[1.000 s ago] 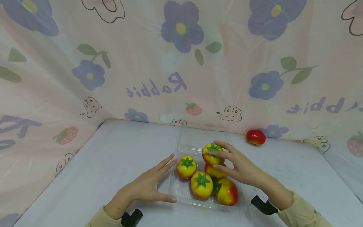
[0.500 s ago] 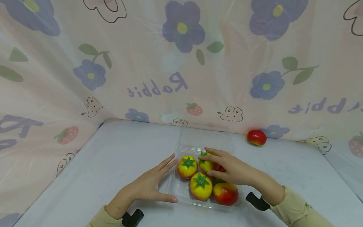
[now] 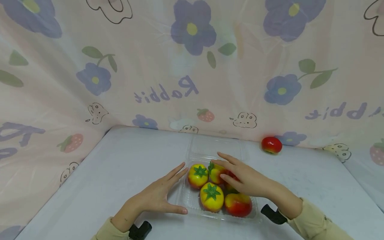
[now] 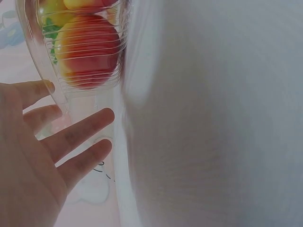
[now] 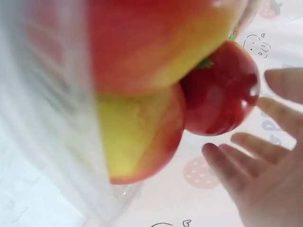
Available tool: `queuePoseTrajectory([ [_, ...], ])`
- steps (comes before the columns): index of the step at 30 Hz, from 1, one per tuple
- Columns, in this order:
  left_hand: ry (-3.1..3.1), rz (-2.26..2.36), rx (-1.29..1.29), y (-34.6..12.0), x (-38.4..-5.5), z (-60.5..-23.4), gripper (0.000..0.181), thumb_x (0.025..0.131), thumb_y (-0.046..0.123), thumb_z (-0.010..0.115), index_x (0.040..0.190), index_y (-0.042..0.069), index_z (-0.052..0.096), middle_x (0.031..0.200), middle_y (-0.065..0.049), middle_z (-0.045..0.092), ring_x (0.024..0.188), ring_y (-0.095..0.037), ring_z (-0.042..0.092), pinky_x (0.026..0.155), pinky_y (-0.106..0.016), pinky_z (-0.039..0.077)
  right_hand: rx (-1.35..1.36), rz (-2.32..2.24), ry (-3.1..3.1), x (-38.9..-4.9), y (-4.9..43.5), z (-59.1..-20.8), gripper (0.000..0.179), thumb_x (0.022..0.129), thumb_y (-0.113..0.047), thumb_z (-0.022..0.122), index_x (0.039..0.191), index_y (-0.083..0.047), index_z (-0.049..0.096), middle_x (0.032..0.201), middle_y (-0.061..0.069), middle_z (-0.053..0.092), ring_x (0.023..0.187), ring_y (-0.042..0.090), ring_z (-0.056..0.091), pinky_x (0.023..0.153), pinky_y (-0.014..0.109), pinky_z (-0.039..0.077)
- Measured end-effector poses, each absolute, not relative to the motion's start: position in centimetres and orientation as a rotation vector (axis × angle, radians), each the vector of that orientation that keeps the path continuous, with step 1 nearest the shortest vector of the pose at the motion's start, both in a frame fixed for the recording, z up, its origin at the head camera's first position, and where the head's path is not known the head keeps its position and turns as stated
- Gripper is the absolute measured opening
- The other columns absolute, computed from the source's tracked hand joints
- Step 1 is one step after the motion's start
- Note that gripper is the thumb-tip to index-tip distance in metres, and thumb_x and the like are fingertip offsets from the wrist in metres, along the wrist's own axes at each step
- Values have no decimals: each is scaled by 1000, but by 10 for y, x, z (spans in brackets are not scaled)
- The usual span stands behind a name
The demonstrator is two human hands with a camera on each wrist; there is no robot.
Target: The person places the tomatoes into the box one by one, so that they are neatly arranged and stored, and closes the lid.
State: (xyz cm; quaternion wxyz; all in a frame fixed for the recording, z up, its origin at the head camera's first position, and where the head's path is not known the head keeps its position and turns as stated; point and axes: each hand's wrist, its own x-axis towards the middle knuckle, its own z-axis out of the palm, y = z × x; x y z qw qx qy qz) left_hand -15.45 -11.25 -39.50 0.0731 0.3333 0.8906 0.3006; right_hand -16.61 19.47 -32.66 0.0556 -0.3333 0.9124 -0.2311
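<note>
The right hand (image 3: 250, 180) hovers over the clear plastic tray (image 3: 192, 203), palm down. Its fingers (image 3: 226, 165) are spread and almost straight. They lie on or just above the toy tomato (image 3: 216, 172) at the back of the tray, but they do not curl round it. In the right wrist view the fingers (image 5: 227, 165) are apart from the red fruit (image 5: 220, 92), with a gap between them, so this hand holds nothing.

The left hand (image 3: 156, 196) lies flat on the counter (image 3: 120, 166), just beside the left wall of the tray. Its fingers (image 3: 177, 171) point up toward the back left corner, and the thumb (image 3: 177, 209) points at the front left corner. In the left wrist view the straight fingers (image 4: 83, 130) sit close to the ribbed plastic wall (image 4: 90, 52); I cannot tell if they touch it.

The tray sits between the two hands, right in front of the person. Its long side runs away from the person, toward the flowered cloth (image 3: 192, 66). Inside are a back left tomato (image 3: 198, 176), a front tomato (image 3: 211, 197) and a redder one (image 3: 238, 205) at the front right. The right hand is the nearer one to the fruit.

One more red tomato (image 3: 271, 145) lies alone on the counter by the cloth, well apart from the tray, on the right hand's side.
</note>
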Motion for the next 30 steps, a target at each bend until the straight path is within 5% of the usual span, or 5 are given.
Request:
queuePoseTrajectory([
  [8, 2669, 915, 979, -112, -156, -398, 109, 70, 66, 73, 155, 27, 17, 163, 4, 4, 143, -33, 28, 102, -63, 38, -1029, -760, 2878, -161, 202, -327, 33, 93, -16, 63, 126, -18, 62, 143, 11, 48, 125, 36, 51, 94, 47, 50],
  [16, 2673, 924, 980, -112, -155, -397, 108, 70, 64, 74, 155, 26, 18, 163, 3, 5, 142, -34, 29, 101, -64, 38, -1052, -786, 2833, -160, 207, -331, 39, 91, -15, 65, 130, -19, 60, 140, 8, 51, 124, 30, 52, 94, 43, 51],
  [30, 2673, 923, 993, -112, -155, -396, 109, 70, 65, 73, 155, 27, 17, 163, 4, 4, 142, -33, 29, 102, -62, 38, -1044, -859, 2760, -162, 218, -345, 53, 92, -34, 63, 143, -27, 47, 153, 6, 37, 135, 37, 41, 97, 61, 43],
])
